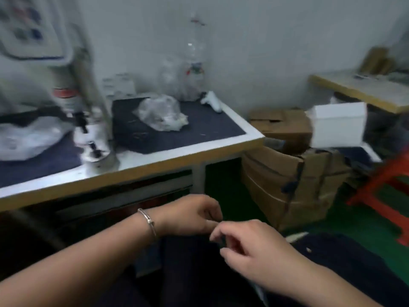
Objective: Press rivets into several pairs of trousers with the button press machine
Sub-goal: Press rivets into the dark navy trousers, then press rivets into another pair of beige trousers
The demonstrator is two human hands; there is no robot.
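Both your hands, left hand and right hand, pinch dark trousers below the table; nothing sits under the press yet.

Both hands low, fingers curled; left touching right

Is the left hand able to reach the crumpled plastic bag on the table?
Probably yes, with a stretch. The left hand is low in front of the table, busy at dark cloth. The bag lies in the open, nothing between.
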